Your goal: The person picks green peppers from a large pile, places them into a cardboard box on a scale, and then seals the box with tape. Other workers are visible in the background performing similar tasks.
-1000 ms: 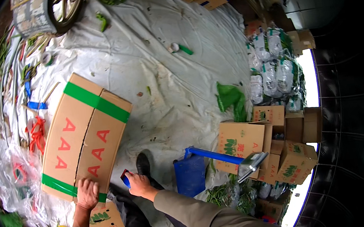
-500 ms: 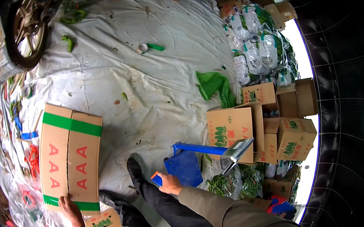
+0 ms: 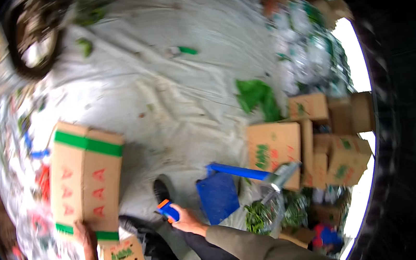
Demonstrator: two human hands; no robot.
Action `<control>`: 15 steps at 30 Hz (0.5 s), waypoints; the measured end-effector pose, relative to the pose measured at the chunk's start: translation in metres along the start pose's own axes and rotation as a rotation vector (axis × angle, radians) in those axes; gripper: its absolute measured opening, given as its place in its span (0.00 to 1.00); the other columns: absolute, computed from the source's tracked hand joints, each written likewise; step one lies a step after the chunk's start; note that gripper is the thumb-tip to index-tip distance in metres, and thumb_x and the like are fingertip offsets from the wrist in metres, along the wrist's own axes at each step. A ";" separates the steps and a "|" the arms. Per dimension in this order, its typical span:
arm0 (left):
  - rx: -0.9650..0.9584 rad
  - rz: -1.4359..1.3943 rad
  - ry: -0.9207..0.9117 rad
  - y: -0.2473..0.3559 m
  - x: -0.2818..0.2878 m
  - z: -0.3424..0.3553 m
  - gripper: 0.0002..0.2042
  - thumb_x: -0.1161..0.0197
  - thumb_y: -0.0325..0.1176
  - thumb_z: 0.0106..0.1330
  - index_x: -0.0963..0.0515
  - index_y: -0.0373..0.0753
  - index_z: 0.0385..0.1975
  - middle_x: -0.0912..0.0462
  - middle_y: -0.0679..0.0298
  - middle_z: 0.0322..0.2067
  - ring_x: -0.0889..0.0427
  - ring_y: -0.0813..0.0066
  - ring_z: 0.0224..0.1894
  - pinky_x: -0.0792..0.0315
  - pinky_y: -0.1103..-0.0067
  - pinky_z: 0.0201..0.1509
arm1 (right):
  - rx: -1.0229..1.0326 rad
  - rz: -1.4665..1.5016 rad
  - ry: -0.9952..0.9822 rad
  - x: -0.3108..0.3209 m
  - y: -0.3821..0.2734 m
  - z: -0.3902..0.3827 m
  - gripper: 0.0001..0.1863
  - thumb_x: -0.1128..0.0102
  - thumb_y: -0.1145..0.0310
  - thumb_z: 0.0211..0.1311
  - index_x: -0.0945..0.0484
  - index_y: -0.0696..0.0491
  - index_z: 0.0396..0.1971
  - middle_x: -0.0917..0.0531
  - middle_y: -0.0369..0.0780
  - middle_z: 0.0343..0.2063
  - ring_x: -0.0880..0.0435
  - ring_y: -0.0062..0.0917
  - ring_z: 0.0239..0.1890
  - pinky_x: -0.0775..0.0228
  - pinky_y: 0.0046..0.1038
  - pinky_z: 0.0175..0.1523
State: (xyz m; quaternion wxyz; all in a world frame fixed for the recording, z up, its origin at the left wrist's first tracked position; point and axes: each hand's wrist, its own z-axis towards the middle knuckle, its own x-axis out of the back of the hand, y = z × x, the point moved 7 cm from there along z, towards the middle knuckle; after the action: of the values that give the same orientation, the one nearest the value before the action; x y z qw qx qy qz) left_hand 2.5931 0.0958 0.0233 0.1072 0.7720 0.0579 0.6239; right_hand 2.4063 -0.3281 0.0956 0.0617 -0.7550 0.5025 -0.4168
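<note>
A closed brown carton (image 3: 89, 182) with red letters and green tape bands across both ends stands at my left. My left hand (image 3: 84, 237) lies on its near end, beside the near green band, fingers stretched over the cardboard. In front of my legs, my right hand (image 3: 189, 222) is closed round a blue-and-orange hand tool (image 3: 168, 210); blur hides its exact kind. To the right of that hand stands a platform scale with a blue plate (image 3: 218, 197), a blue post (image 3: 240, 171) and a grey display head (image 3: 283, 176).
More cartons (image 3: 125, 258) sit by my left leg. Cartons (image 3: 274, 147) also stand at the right, below stacked bags of green produce (image 3: 307, 48). A green mesh sack (image 3: 258, 97) and a tape roll (image 3: 176, 51) lie on the white sheet (image 3: 162, 99). A wheel (image 3: 37, 73) stands far left.
The whole view has shifted and blurred. My right hand has turned and moved left relative to the scale, showing more of the blue-and-orange tool. My left hand stays on the carton's near end.
</note>
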 end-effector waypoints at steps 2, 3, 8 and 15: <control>0.223 -0.178 -0.299 0.037 -0.012 0.035 0.15 0.53 0.37 0.72 0.19 0.38 0.40 0.16 0.47 0.36 0.17 0.47 0.36 0.25 0.57 0.39 | 0.060 0.119 0.091 0.010 -0.010 -0.004 0.36 0.30 0.67 0.47 0.28 0.52 0.62 0.15 0.52 0.45 0.16 0.49 0.48 0.23 0.43 0.49; 0.205 -0.258 -0.306 0.028 -0.013 0.051 0.14 0.51 0.38 0.72 0.19 0.39 0.38 0.17 0.47 0.33 0.18 0.48 0.33 0.25 0.58 0.38 | 0.129 0.201 0.121 0.003 -0.033 -0.001 0.36 0.29 0.69 0.46 0.27 0.53 0.60 0.16 0.52 0.46 0.16 0.49 0.48 0.23 0.41 0.49; 0.013 -1.075 0.067 0.143 0.064 0.090 0.12 0.36 0.26 0.60 0.29 0.41 0.42 0.24 0.59 0.24 0.22 0.57 0.22 0.28 0.72 0.25 | 0.545 -0.354 0.391 0.022 -0.130 -0.019 0.34 0.24 0.70 0.43 0.23 0.54 0.55 0.20 0.48 0.33 0.20 0.49 0.33 0.26 0.45 0.40; 0.632 -1.334 0.385 0.101 0.077 -0.110 0.05 0.38 0.26 0.58 0.28 0.36 0.27 0.24 0.53 0.23 0.20 0.55 0.26 0.27 0.68 0.33 | 1.159 -0.849 0.604 -0.022 -0.282 -0.011 0.48 0.16 0.43 0.35 0.23 0.54 0.57 0.24 0.45 0.31 0.22 0.45 0.32 0.29 0.47 0.36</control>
State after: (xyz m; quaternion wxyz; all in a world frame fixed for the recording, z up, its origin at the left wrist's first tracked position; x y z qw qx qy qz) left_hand 2.4982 0.0254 0.1423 0.2234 0.4451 0.7055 0.5043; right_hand 2.5952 -0.1690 0.2346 0.1419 -0.5838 -0.1326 -0.7883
